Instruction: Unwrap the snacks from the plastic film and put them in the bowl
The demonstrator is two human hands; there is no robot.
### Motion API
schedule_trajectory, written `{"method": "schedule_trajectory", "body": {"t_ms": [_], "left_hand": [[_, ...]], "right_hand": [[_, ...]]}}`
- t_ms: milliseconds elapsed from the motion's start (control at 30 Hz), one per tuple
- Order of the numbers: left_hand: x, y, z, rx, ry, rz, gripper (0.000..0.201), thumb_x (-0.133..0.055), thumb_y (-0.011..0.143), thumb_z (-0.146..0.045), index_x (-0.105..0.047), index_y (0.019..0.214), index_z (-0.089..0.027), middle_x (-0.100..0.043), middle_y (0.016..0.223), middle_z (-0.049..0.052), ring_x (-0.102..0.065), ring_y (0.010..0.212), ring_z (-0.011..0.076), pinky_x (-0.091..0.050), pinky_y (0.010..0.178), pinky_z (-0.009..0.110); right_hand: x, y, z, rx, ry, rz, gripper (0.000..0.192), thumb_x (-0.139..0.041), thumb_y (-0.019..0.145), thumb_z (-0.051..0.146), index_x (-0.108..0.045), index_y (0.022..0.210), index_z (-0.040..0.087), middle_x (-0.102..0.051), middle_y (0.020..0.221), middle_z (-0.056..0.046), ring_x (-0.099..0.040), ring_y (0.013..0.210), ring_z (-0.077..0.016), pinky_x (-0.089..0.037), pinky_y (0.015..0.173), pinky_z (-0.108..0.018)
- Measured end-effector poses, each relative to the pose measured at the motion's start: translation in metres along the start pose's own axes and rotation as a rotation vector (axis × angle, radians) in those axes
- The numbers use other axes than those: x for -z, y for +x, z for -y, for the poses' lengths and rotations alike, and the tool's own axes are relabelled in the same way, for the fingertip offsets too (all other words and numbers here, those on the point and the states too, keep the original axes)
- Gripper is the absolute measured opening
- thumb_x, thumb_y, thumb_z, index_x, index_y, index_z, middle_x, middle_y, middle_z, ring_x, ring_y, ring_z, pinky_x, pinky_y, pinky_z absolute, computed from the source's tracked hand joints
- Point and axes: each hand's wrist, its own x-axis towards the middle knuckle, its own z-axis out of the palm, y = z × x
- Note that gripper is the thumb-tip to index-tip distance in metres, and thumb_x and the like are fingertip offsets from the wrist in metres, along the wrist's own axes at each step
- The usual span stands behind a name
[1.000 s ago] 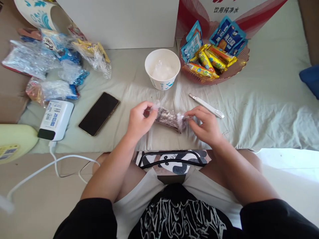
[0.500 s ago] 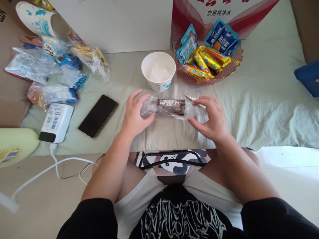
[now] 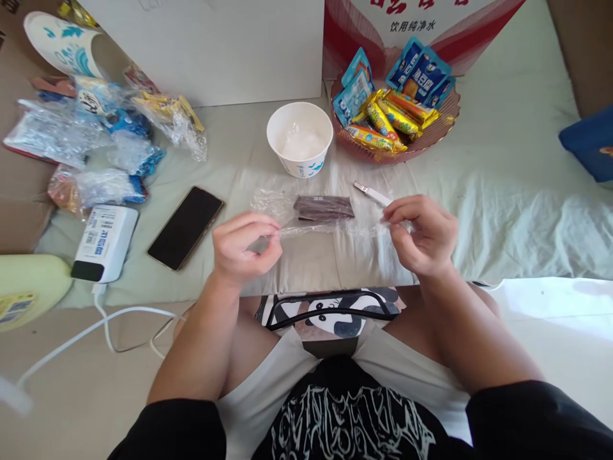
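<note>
A dark brown packaged snack bar (image 3: pixel 324 209) lies on a sheet of clear plastic film (image 3: pixel 268 203), spread over the cloth in front of me. My left hand (image 3: pixel 246 246) pinches the film's near left corner between thumb and fingers. At the other side my right hand (image 3: pixel 421 233) is closed, its fingertips on the film's right edge. Close by these fingertips lies a slim white-handled tool with a metal tip (image 3: pixel 371 193), perhaps a small cutter; its near end is partly hidden by the hand.
Behind the film stand a white paper bowl (image 3: pixel 300 140) with clear plastic inside and a basket (image 3: pixel 445 131) of snack packets. To the left are a phone (image 3: pixel 186 227), a power bank (image 3: pixel 105 243) with a cable, and several wrapped bundles (image 3: pixel 105 137). Boxes (image 3: pixel 205 51) stand at the back.
Both hands went from open around the bar to pinching the film's edges, the left moving nearer to me. The film now lies more spread out and the bar's surface looks duller.
</note>
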Motion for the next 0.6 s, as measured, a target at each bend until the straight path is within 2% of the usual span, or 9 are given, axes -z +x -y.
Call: {"method": "schedule_trajectory", "body": {"t_ms": [67,133,200,267,367,433,467,500,600], "left_hand": [[0.002,0.0,-0.006,0.045,-0.062,0.137,0.009,-0.068,0.076,-0.019,-0.07,0.069,-0.024,-0.075,0.075,0.002,-0.066,0.06,0.0172,-0.058,0.058,0.033],[0.003,0.001,-0.009,0.102,-0.164,0.308,0.017,-0.066,0.083,-0.024,-0.072,0.067,-0.023,-0.077,0.073,0.003,-0.068,0.058,0.0168,-0.055,0.054,0.03],[0.005,0.003,-0.008,0.16,-0.313,0.393,0.029,-0.063,0.092,-0.033,-0.075,0.068,-0.023,-0.079,0.072,0.004,-0.071,0.06,0.0175,-0.055,0.054,0.03],[0.007,0.004,-0.003,0.229,-0.494,0.337,0.046,-0.053,0.101,-0.047,-0.077,0.069,-0.024,-0.079,0.073,0.006,-0.071,0.058,0.0175,-0.053,0.051,0.03],[0.01,0.005,0.006,0.31,-0.634,0.111,0.059,-0.047,0.103,-0.06,-0.075,0.065,-0.026,-0.076,0.068,0.005,-0.067,0.051,0.0163,-0.05,0.047,0.03],[0.008,0.005,0.011,0.277,-0.52,0.039,0.043,-0.064,0.096,-0.058,-0.075,0.069,-0.026,-0.077,0.072,0.004,-0.072,0.063,0.0189,-0.059,0.062,0.035],[0.005,0.005,0.011,0.233,-0.428,0.076,0.033,-0.074,0.09,-0.056,-0.077,0.076,-0.027,-0.08,0.081,0.005,-0.076,0.077,0.022,-0.063,0.075,0.039],[0.002,0.005,0.011,0.185,-0.333,0.15,0.028,-0.081,0.083,-0.054,-0.079,0.085,-0.027,-0.082,0.095,0.006,-0.077,0.094,0.026,-0.063,0.09,0.045],[-0.006,0.003,0.009,0.084,-0.107,0.411,0.047,-0.09,0.074,-0.049,-0.077,0.112,-0.025,-0.072,0.137,0.011,-0.06,0.137,0.0351,-0.048,0.118,0.057]], "right_hand": [[0.003,0.0,-0.002,0.005,0.088,0.206,0.024,-0.05,0.091,0.035,-0.065,0.075,0.024,-0.07,0.07,-0.004,-0.065,0.06,-0.0183,-0.053,0.06,-0.034],[0.005,0.002,-0.003,0.035,0.155,0.388,0.034,-0.046,0.096,0.038,-0.07,0.078,0.023,-0.071,0.068,-0.004,-0.064,0.057,-0.016,-0.051,0.057,-0.031],[0.005,0.004,-0.002,0.055,0.154,0.463,0.038,-0.046,0.098,0.043,-0.073,0.08,0.023,-0.073,0.068,-0.003,-0.065,0.058,-0.0151,-0.051,0.058,-0.03],[0.004,0.005,0.0,0.05,0.109,0.465,0.037,-0.049,0.099,0.045,-0.073,0.081,0.023,-0.072,0.066,-0.002,-0.062,0.056,-0.014,-0.049,0.057,-0.028],[0.0,0.003,0.004,0.082,0.075,0.443,0.03,-0.054,0.099,0.037,-0.073,0.082,0.022,-0.068,0.059,0.001,-0.052,0.046,-0.01,-0.044,0.051,-0.025],[-0.006,-0.001,0.004,0.159,0.086,0.455,0.027,-0.055,0.1,0.03,-0.073,0.081,0.02,-0.066,0.057,0.002,-0.05,0.044,-0.0083,-0.042,0.049,-0.024],[-0.01,-0.004,0.004,0.198,0.089,0.473,0.027,-0.055,0.1,0.027,-0.073,0.081,0.019,-0.067,0.058,0.002,-0.053,0.046,-0.0083,-0.042,0.05,-0.023],[-0.013,-0.006,0.003,0.227,0.08,0.498,0.027,-0.054,0.1,0.025,-0.074,0.082,0.019,-0.069,0.061,0.001,-0.057,0.049,-0.009,-0.043,0.051,-0.023],[-0.023,-0.011,0.0,0.232,0.007,0.518,0.026,-0.054,0.1,0.024,-0.077,0.089,0.019,-0.078,0.077,-0.003,-0.069,0.063,-0.0126,-0.049,0.058,-0.025]]}}
